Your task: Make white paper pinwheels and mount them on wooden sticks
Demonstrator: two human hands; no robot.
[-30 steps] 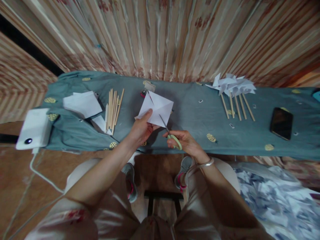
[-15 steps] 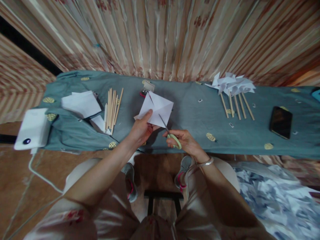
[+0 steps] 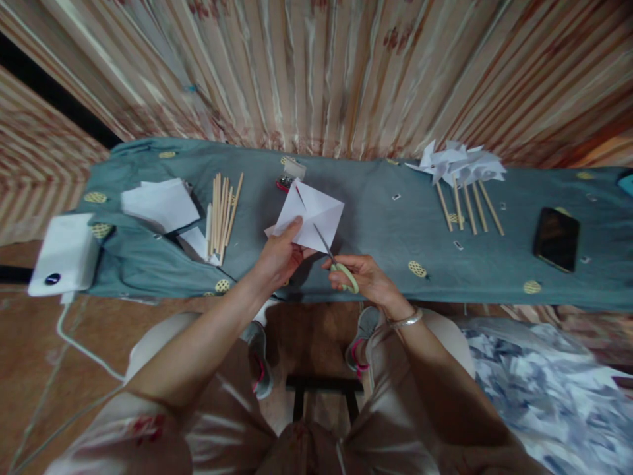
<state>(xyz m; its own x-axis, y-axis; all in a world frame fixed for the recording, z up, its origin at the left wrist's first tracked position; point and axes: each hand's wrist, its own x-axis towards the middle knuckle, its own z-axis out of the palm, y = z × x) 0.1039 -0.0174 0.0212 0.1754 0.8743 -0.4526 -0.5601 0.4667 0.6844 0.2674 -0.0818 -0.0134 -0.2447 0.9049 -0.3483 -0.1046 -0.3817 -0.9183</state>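
A square sheet of white paper point(image 3: 324, 210), creased across its middle, is pinched in my left hand point(image 3: 283, 254), thumb on top and fingers beneath. One slit runs in from the sheet's upper corner. My right hand point(image 3: 363, 276) is closed round the green handles of a pair of scissors point(image 3: 345, 274). Their blades lie over the lower right corner of the paper and point toward its centre. Just behind the sheet sits a small box of shiny pins point(image 3: 285, 183), its lid up.
Wooden sticks point(image 3: 225, 218) and a stack of white paper point(image 3: 161, 206) lie to the left, near a white power bank point(image 3: 64, 254). To the right are paper pinwheels point(image 3: 462, 165) on sticks and a black phone point(image 3: 556, 239). A bag of folded paper point(image 3: 548, 382) stands below the table's right side.
Almost nothing differs. Both hands, the paper and the scissors hold nearly the same position, while the view has shifted very slightly.
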